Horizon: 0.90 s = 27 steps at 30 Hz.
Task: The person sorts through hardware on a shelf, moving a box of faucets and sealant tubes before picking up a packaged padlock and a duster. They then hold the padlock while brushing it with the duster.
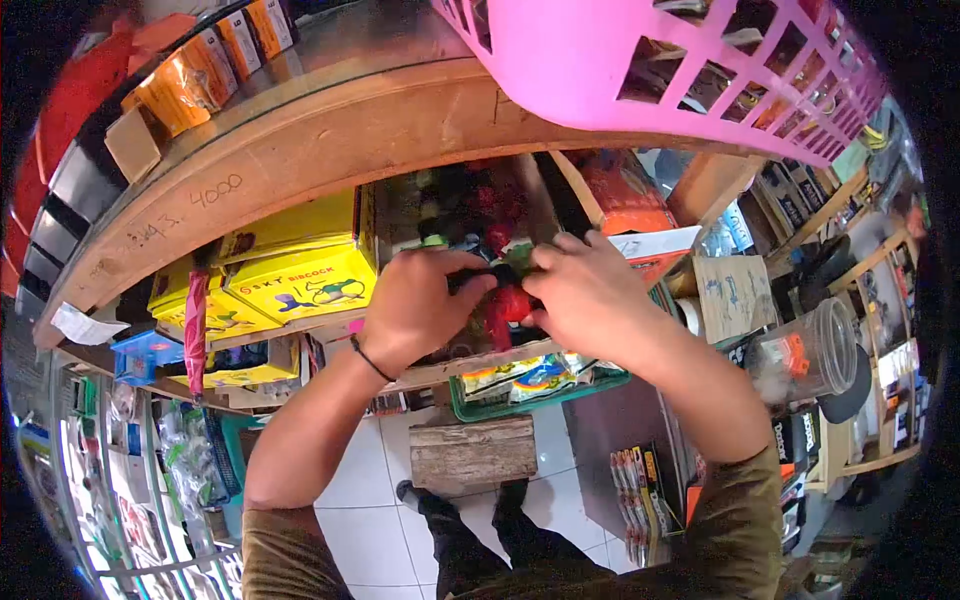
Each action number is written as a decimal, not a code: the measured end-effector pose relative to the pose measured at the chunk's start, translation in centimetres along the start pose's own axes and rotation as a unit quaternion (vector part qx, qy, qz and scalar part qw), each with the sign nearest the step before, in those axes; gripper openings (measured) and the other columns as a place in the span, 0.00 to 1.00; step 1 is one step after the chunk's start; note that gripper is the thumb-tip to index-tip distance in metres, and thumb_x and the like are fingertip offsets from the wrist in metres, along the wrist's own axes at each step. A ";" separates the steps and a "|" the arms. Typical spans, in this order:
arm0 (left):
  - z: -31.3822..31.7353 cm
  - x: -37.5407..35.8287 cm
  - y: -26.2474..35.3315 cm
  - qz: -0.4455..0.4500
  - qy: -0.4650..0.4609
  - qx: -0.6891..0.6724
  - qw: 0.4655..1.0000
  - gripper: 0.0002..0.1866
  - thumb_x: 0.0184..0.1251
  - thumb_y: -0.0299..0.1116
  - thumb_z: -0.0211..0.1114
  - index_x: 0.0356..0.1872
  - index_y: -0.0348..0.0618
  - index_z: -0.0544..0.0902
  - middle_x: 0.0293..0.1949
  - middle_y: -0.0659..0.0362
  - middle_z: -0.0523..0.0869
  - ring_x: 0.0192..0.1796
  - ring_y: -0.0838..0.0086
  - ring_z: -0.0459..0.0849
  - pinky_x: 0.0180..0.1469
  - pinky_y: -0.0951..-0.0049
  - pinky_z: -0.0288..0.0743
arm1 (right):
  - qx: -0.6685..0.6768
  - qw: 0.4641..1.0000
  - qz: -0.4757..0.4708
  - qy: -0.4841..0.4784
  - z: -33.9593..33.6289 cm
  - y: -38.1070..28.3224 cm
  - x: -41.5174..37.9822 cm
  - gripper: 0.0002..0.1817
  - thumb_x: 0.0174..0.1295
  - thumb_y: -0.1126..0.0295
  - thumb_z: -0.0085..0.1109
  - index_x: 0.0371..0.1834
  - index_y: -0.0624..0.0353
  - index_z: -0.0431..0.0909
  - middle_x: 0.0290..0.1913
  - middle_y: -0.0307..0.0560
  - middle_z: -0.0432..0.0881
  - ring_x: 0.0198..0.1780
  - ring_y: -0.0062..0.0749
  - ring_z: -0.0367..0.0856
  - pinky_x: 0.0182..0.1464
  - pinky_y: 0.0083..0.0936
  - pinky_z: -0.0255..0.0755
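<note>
Both hands work close together over an open compartment (400, 215) under the wooden shelf edge, among small red, green and dark items. My left hand (418, 305), a dark band on its wrist, has thumb and fingers curled together at a small dark piece (505, 273). From the other side, my right hand (582, 293) has its fingers bent round a small red item (513, 304), its fingertips right at the red surface. More red items (490, 215) lie deeper in the compartment. The kind of these small things cannot be made out, and the fingers partly cover them.
Yellow boxes (300, 285) stand left of the compartment, an orange-red box (635, 205) right. A pink basket (560, 60) overhangs the shelf edge (300, 150). Below are a green tray (500, 403) of packets and a wooden stool (473, 452). A clear jar (805, 350) sits at right.
</note>
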State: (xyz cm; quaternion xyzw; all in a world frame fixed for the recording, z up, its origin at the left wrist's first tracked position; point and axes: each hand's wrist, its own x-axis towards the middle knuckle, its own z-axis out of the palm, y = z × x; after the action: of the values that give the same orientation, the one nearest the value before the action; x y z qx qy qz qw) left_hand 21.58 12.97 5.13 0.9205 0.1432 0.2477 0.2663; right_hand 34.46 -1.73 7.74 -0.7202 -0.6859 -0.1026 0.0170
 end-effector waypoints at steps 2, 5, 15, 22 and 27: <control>0.7 0.1 -0.8 0.015 0.016 0.007 1.000 0.11 0.52 0.40 0.66 0.32 0.44 0.85 0.29 0.49 0.83 0.33 0.53 0.82 0.38 0.62 0.76 | -0.079 0.996 -0.007 0.049 1.2 0.6 0.8 0.07 0.45 0.65 0.59 0.22 0.55 0.82 0.32 0.42 0.79 0.40 0.34 0.76 0.40 0.33 0.68; 0.9 0.0 -0.9 0.049 0.054 0.044 0.996 0.10 0.54 0.41 0.65 0.31 0.46 0.85 0.29 0.48 0.83 0.33 0.54 0.82 0.37 0.61 0.76 | -0.096 0.993 -0.015 0.061 1.7 0.3 0.9 0.06 0.43 0.67 0.57 0.19 0.53 0.82 0.27 0.39 0.80 0.40 0.32 0.76 0.38 0.32 0.67; 0.5 0.6 -0.6 -0.075 0.110 -0.042 0.990 0.13 0.63 0.35 0.57 0.26 0.33 0.80 0.24 0.45 0.80 0.28 0.57 0.80 0.31 0.65 0.72 | -0.143 0.988 0.023 -0.055 0.3 -0.9 1.3 0.07 0.45 0.66 0.57 0.21 0.54 0.84 0.24 0.40 0.82 0.41 0.34 0.75 0.38 0.31 0.66; -2.1 -1.9 0.7 0.007 0.161 -0.099 0.982 0.06 0.59 0.25 0.57 0.30 0.35 0.82 0.29 0.48 0.83 0.30 0.62 0.82 0.34 0.69 0.75 | -0.137 0.987 0.053 -0.063 0.4 -1.1 1.9 0.07 0.44 0.68 0.57 0.20 0.56 0.83 0.25 0.45 0.82 0.44 0.37 0.76 0.37 0.32 0.68; -2.7 -5.1 2.7 0.016 0.214 -0.028 0.976 0.07 0.60 0.28 0.57 0.28 0.39 0.82 0.29 0.52 0.82 0.35 0.60 0.78 0.41 0.66 0.69 | -0.108 0.991 0.044 -0.066 1.5 -0.4 2.4 0.07 0.46 0.69 0.56 0.23 0.56 0.84 0.27 0.46 0.83 0.43 0.36 0.77 0.37 0.31 0.70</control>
State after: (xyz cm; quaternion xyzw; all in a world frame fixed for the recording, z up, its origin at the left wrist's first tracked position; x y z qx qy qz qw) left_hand 16.22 9.84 6.66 0.8405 0.1750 0.4470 0.2514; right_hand 34.35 0.88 6.69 -0.7525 -0.6381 -0.1278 -0.1015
